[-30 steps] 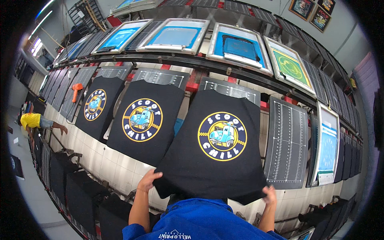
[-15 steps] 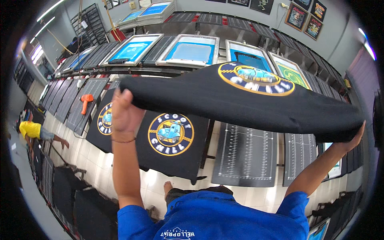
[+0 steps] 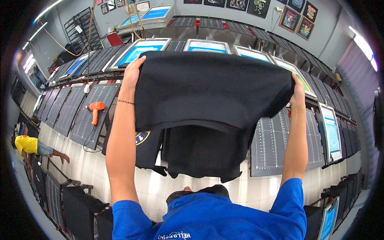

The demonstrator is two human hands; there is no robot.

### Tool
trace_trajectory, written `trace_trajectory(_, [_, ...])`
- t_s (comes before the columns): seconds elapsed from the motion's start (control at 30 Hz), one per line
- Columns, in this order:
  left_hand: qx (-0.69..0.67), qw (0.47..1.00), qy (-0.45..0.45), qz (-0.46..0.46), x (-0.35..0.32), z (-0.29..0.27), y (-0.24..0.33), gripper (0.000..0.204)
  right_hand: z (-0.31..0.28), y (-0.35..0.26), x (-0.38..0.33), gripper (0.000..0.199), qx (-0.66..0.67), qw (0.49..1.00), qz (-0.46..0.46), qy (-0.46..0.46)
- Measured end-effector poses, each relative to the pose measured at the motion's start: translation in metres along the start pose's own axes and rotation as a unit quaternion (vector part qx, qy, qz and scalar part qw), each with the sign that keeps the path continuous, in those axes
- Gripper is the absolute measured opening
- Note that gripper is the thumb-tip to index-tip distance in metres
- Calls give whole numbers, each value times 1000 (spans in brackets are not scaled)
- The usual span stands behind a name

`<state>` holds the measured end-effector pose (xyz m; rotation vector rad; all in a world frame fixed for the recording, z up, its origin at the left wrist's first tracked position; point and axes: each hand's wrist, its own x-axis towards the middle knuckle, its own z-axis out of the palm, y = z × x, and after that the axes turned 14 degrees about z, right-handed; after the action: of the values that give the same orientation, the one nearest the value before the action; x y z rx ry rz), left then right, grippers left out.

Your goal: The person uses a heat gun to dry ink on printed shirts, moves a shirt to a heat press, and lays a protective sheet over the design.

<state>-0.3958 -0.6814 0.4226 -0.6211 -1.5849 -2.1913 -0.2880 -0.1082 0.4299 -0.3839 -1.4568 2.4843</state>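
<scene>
A black shirt [image 3: 216,88] is held up and spread: the left grip [image 3: 132,76] pinches its upper left corner, the right grip [image 3: 297,91] its right side. More black fabric [image 3: 202,152] shows below its edge. Beside the left forearm [image 3: 121,156], part of a yellow-ringed emblem [image 3: 142,138] peeks out. An orange heat gun [image 3: 95,111] lies on a gridded board [image 3: 88,128] to the left. Behind sits a blue framed screen [image 3: 142,49]; at far left a co-worker [image 3: 27,145] in yellow bends over.

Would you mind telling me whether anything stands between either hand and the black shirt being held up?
Nothing visible does: the left hand and right hand grip the black shirt directly at its opposite sides. The orange heat gun lies apart, on a board left of the left forearm.
</scene>
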Motion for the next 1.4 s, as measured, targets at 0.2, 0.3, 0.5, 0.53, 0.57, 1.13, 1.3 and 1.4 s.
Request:
trace_trajectory(0.2, [-159, 985, 31, -62, -37, 2, 77, 25, 32, -39, -66, 35, -9, 997, -20, -70])
trace_trajectory(0.3, [-98, 988, 76, -87, -107, 0, 104, 46, 22, -14, -123, 38, -45, 997, -31, 50])
trace_trajectory(0.5, [32, 967, 40, -248, -264, -76, 52, 51, -49, 125, -247, 39, -223, 938, 111, 242])
trace_trajectory(0.53, [12, 952, 35, -304, -290, -95, 30, 38, -59, 153, -262, 33, -147, 966, 131, 171])
trace_trajectory(0.57, [12, 946, 9, -325, -316, -112, 10, 27, -68, 177, -277, 33, -103, 975, 143, 135])
trace_trajectory(1.13, [356, 895, -166, -212, -361, -66, -111, 42, -116, 329, -248, 50, -447, 870, 117, 173])
trace_trajectory(1.3, [-24, 858, 108, -501, -387, -106, -243, 81, -167, 412, -168, 74, -93, 897, 407, 144])
trace_trajectory(1.4, [-72, 724, 84, -681, -393, -83, -221, 79, -197, 431, -198, 82, -23, 887, 450, 104])
